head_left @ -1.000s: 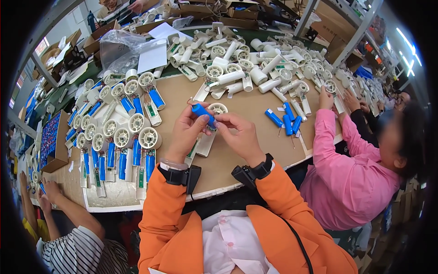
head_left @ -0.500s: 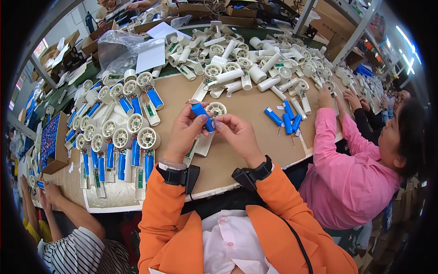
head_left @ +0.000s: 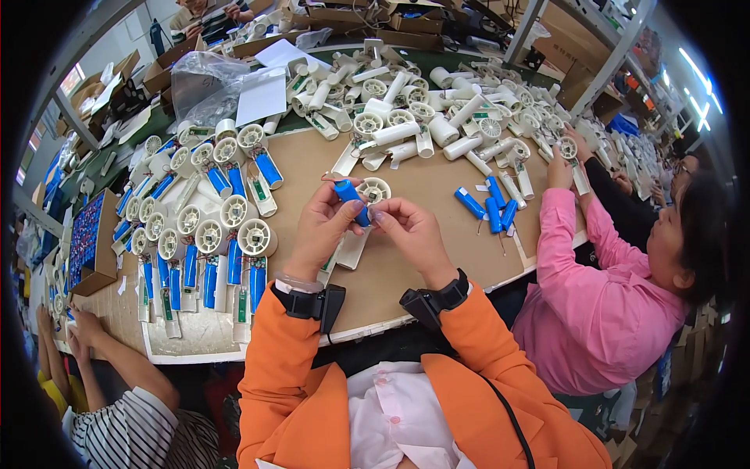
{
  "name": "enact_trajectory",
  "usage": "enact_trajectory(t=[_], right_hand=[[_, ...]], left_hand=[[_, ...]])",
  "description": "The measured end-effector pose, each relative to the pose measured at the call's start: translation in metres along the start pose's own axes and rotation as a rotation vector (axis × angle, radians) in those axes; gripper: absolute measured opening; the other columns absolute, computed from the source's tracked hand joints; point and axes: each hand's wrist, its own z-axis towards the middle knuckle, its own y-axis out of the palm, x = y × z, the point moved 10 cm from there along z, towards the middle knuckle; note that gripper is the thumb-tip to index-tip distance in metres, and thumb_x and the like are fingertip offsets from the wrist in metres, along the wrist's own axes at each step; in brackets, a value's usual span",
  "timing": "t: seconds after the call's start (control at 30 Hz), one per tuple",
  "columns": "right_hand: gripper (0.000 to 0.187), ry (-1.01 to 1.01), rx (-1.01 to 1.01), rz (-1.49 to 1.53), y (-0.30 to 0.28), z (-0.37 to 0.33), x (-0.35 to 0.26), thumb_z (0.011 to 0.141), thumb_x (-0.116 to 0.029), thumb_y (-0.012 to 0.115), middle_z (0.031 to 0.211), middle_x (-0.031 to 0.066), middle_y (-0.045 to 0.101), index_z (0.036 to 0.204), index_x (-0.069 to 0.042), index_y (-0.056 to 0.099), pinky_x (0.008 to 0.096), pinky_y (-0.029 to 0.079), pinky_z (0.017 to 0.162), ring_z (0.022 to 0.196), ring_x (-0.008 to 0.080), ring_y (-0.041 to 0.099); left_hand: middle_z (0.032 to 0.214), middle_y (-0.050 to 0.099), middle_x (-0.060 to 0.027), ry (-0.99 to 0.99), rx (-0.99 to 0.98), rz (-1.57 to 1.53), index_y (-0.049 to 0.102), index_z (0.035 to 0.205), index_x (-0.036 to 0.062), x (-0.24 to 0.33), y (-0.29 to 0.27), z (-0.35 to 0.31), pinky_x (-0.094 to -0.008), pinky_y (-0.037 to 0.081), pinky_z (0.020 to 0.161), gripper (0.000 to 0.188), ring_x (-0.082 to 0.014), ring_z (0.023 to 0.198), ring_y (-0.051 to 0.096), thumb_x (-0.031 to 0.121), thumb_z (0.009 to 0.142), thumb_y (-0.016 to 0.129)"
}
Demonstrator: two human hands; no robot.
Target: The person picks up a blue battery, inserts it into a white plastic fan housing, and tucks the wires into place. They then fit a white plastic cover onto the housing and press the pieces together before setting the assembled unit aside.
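Blue battery (head_left: pixel 348 198), one: left hand (head_left: pixel 322 221) still gripping, right hand (head_left: pixel 414 236) pinching near its lower end; grip barely changing, handling continuing; loose batteries (head_left: pixel 493 214) lying at three o'clock

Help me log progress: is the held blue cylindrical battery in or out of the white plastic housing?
Out: the left hand grips the battery, angled across the housing, not along it.

Bare bench (head_left: pixel 469 254) lies open between the right hand (head_left: pixel 418 233) and the blue cells (head_left: pixel 493 215) right of centre; white parts (head_left: pixel 394 134) block the top, housings (head_left: pixel 210 237) the left.
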Motion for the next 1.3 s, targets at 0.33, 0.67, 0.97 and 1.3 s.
enact_trajectory(t=[0.33, 0.67, 0.97, 1.3], right_hand=[[0.012, -0.111, 0.087, -0.176, 0.0, -0.001, -0.007, 0.092, -0.006, 0.063, 0.094, 0.0061, 0.068, 0.102, 0.001, 0.066, 0.0253, 0.055, 0.072, 0.081, 0.0115, 0.067], [0.013, -0.062, 0.061, -0.353, 0.003, 0.0, -0.013, 0.096, -0.004, 0.059, 0.096, 0.0039, 0.068, 0.107, 0.001, 0.064, 0.0248, 0.057, 0.077, 0.087, 0.0104, 0.067], [0.012, 0.041, 0.116, -0.263, -0.019, 0.005, 0.0, 0.096, -0.005, 0.058, 0.096, 0.0028, 0.067, 0.106, 0.001, 0.064, 0.0242, 0.056, 0.074, 0.083, 0.0086, 0.066], [0.011, -0.175, 0.084, -0.358, 0.005, -0.006, -0.041, 0.09, -0.004, 0.063, 0.1, 0.0044, 0.063, 0.101, -0.001, 0.064, 0.0252, 0.055, 0.07, 0.086, 0.0109, 0.063]], left_hand=[[0.105, 0.065, -0.0051, -0.005, 0.027, 0.042, 0.054, 0.127, 0.0015, -0.004, -0.002, 0.0, -0.0215, 0.054, 0.061, 0.038, -0.0098, 0.085, 0.064, 0.008, 0.092, 0.067], [0.102, 0.065, -0.0032, 0.047, 0.015, 0.168, 0.057, 0.126, 0.0022, -0.001, -0.003, 0.0, -0.0226, 0.054, 0.063, 0.037, -0.0091, 0.083, 0.063, 0.007, 0.091, 0.069], [0.106, 0.065, -0.0048, 0.013, -0.023, 0.006, 0.053, 0.133, 0.003, 0.0, 0.002, -0.002, -0.0228, 0.055, 0.065, 0.042, -0.0102, 0.088, 0.063, 0.008, 0.094, 0.065], [0.107, 0.065, -0.0054, 0.038, -0.023, 0.035, 0.053, 0.133, 0.0017, 0.001, 0.001, 0.0, -0.0234, 0.055, 0.065, 0.041, -0.0112, 0.09, 0.063, 0.008, 0.094, 0.064]])
